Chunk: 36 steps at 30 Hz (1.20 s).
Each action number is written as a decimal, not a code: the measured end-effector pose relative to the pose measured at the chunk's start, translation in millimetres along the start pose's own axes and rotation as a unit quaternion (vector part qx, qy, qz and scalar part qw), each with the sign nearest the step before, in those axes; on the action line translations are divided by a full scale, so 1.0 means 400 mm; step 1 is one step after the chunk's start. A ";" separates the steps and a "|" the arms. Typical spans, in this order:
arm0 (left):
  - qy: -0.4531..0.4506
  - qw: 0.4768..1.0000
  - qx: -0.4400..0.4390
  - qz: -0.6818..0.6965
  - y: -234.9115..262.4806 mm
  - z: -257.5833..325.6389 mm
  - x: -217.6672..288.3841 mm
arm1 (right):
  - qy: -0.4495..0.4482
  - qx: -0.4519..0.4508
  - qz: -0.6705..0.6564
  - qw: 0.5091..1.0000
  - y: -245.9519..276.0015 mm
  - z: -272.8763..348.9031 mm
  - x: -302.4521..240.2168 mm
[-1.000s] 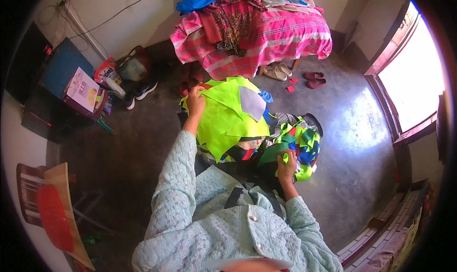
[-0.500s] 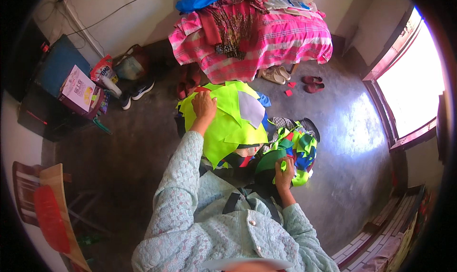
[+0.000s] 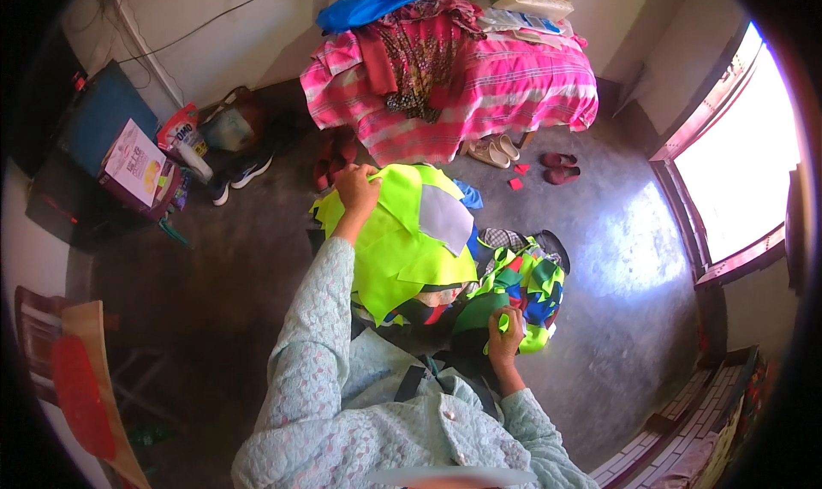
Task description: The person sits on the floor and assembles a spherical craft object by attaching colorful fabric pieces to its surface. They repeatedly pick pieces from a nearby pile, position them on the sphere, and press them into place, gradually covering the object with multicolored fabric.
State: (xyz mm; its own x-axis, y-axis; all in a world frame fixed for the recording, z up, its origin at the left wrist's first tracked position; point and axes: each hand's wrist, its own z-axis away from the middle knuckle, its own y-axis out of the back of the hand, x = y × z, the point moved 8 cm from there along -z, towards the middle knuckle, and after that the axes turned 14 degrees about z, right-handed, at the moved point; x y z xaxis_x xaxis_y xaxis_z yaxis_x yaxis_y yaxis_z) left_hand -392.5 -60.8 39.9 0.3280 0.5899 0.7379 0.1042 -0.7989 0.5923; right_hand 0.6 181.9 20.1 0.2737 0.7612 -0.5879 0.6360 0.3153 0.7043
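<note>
In front of me lies a heap of neon yellow cloth pieces [image 3: 385, 245], with a grey cloth patch [image 3: 446, 217] on top at its right. My left hand [image 3: 358, 193] is closed at the heap's far left edge, fingertips pinching neon yellow cloth. Lower right, my right hand [image 3: 506, 335] is closed round a small neon yellow cloth scrap [image 3: 503, 324], part of which sticks out between the fingers. Just beyond that hand is a pile of mixed cloth scraps [image 3: 538, 279] in green, blue, red and yellow. A dark green cloth [image 3: 479, 312] lies left of the right hand.
A bed or table under a pink checked cloth [image 3: 531, 82] stands at the far side, clothes on it. Shoes [image 3: 561, 168] and red scraps [image 3: 515, 183] lie on the floor [image 3: 616, 318]. Boxes [image 3: 137, 168] stand left, a wooden chair [image 3: 86, 378] lower left.
My left hand has shifted toward the far edge of the yellow heap, and the red bit beside it no longer shows. My right hand keeps its scrap. The whole view has tilted slightly.
</note>
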 end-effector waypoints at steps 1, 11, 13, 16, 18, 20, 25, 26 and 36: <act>-0.022 0.999 0.028 -0.019 0.018 0.005 0.019 | -0.001 0.002 -0.001 1.000 -0.001 0.003 0.005; -0.190 0.936 -0.094 0.283 0.135 0.213 0.443 | 0.004 0.021 0.002 1.000 -0.015 0.011 0.017; -0.241 0.865 -0.245 0.366 0.208 0.341 0.669 | -0.012 0.025 0.010 1.000 -0.006 0.013 0.025; -0.255 0.544 -0.581 0.548 0.291 0.581 0.857 | -0.015 0.019 0.034 0.999 -0.004 0.008 0.006; -0.336 0.317 -0.647 0.607 0.386 0.696 0.954 | -0.004 0.015 0.034 0.999 -0.008 0.012 0.009; -0.300 0.193 -0.724 0.590 0.396 0.802 0.969 | 0.011 0.020 0.040 0.999 -0.007 0.013 -0.005; -0.299 0.121 -0.717 0.618 0.402 0.889 1.007 | 0.007 0.030 0.053 0.998 0.006 0.021 0.001; -0.313 0.126 -0.714 0.614 0.403 0.899 1.007 | 0.007 0.033 0.053 0.998 0.005 0.023 0.004; -0.339 0.129 -0.716 0.596 0.428 0.926 1.028 | 0.007 0.038 0.046 0.998 -0.001 0.030 0.005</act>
State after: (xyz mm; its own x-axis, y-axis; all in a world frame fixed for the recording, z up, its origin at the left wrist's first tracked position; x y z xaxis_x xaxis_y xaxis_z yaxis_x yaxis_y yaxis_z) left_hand 108.0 1.4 324.7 -0.6333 -0.3855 0.6710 -0.5216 0.8532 -0.0021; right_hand 9.4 176.6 13.8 0.3238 0.7935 -0.5154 0.6617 0.1994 0.7227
